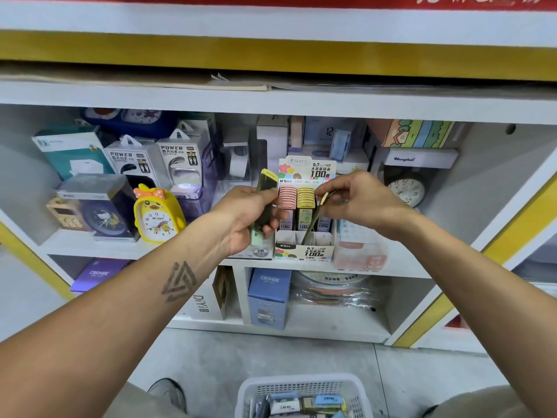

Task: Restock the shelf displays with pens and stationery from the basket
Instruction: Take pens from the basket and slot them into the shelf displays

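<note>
A cardboard display box (304,251) of pencil-lead cases stands on the middle shelf, with a pink row and a yellow row at its back. My left hand (250,215) grips a few slim lead cases (267,179), yellow-green on top and mint at the bottom, just left of the box. My right hand (358,199) pinches one dark olive lead case (313,221) and holds it tilted, its lower end inside the box's right-hand slots. The white plastic basket (304,387) with several stationery items sits on the floor below.
A yellow duck alarm clock (158,215) and power bank boxes (180,164) stand left of the display. A round clock (407,190) and a clear pink packet (360,248) are to its right. Blue boxes (268,297) fill the shelf below. A shoe (168,393) is beside the basket.
</note>
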Motion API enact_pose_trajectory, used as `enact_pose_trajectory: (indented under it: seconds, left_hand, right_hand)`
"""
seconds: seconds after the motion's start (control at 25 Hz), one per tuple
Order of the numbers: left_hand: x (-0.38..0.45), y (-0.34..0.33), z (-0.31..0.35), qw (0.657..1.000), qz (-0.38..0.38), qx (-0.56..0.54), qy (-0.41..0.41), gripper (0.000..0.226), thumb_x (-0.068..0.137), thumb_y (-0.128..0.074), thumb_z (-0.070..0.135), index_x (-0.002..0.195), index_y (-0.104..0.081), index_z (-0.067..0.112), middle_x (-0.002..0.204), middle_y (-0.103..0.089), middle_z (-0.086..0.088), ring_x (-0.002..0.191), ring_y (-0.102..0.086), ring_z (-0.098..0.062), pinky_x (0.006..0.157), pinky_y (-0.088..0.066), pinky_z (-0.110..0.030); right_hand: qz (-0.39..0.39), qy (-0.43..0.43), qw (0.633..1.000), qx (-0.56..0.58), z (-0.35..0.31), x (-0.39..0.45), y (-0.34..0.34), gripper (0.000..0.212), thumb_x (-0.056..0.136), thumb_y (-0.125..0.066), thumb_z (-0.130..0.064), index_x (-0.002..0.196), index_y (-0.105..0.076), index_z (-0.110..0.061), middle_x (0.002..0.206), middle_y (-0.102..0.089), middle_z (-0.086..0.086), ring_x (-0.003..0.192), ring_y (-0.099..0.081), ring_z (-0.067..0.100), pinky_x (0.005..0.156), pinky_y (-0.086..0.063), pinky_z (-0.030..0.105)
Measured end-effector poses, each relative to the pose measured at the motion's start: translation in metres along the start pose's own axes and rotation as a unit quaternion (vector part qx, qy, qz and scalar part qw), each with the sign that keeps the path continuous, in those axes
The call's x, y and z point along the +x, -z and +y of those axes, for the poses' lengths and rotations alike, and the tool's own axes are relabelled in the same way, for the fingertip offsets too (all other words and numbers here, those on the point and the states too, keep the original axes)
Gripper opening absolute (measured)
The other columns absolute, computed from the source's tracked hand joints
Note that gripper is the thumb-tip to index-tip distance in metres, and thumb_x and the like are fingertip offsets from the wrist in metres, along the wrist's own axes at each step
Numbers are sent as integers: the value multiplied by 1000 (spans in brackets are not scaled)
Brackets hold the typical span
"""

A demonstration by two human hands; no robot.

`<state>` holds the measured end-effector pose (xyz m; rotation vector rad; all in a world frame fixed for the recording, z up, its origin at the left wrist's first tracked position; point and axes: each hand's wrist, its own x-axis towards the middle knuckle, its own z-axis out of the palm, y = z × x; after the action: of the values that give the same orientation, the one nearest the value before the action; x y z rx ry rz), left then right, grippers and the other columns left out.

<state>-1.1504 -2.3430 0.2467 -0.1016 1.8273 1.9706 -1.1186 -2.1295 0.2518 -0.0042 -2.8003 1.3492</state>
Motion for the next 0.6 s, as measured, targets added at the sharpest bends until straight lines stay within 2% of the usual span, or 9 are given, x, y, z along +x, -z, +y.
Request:
enact_pose_trajectory:
  seconds: [0.16,0.24,0.32,0.44,0.52,0.6]
  left_hand:
    - [-4,0,2,999,-37,-15,25,19,99,-45,11,100,-60,-1,78,-68,-20,51,-55,-21,43,-39,-22]
    - [-6,0,2,996,-72,-33,36,25,99,-40,7,112,-57,-7,89,-70,-24,59,-65,-25,47,-49,-25]
    - [-6,-1,1,993,-103,-40,32,28,101,-39,3,123,-48,-13,97,-70,-31,76,-73,-34,58,-60,-36]
    - [-7,-3,-2,992,-118,-49,24,31,102,-41,-2,130,-38,-13,100,-67,-38,92,-71,-45,75,-60,-53]
    - [-6,-4,-3,991,-116,-59,21,33,102,-41,-3,133,-35,-12,101,-66,-40,92,-70,-47,73,-59,-55]
    - [-5,-3,-5,990,-124,-70,20,31,101,-42,-3,130,-36,-11,101,-65,-41,92,-70,-47,71,-60,-53]
  right_hand:
    - [45,72,989,-122,4,5,-10,16,89,-72,-9,105,-74,-15,83,-71,2,75,-69,13,75,-56,23]
    - [64,104,980,-155,6,5,-15,15,91,-67,-6,102,-73,-15,80,-67,-3,74,-66,14,75,-56,27]
    - [77,121,973,-183,8,6,-17,14,92,-65,-8,101,-72,-16,80,-65,-5,75,-63,13,75,-54,28]
    - [81,129,974,-168,11,6,-19,9,92,-67,-16,98,-72,-21,80,-64,-11,76,-60,7,72,-47,21]
    - [66,130,977,-158,11,5,-23,8,92,-69,-19,98,-72,-23,79,-64,-14,75,-59,2,70,-46,17]
    - [57,139,970,-189,13,5,-28,8,92,-69,-17,98,-73,-20,81,-66,-10,77,-60,8,74,-51,23]
